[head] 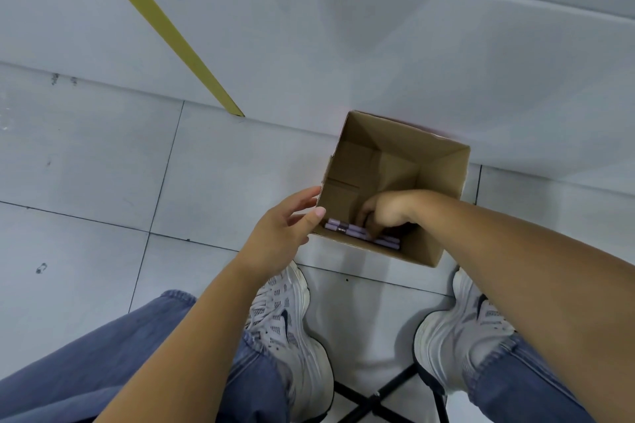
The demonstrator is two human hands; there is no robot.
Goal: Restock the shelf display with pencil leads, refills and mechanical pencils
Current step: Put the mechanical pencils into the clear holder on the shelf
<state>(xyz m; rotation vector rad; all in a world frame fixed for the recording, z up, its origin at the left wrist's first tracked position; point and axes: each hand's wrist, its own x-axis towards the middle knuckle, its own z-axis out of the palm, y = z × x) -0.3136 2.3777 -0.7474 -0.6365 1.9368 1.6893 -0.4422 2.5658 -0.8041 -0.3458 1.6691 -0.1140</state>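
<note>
Fingers of the right hand are curling onto smooth lilac tubes lying inside an open, square brown cardboard box, while the left hand, fingers apart, is touching its near corner, on glossy pale-grey floor tiles beside a white shelf base.

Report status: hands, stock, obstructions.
Left hand open, bracing cardboard box corner. Right hand inside, curled on purple tubes at the bottom. Nothing blocking the reach.
</note>
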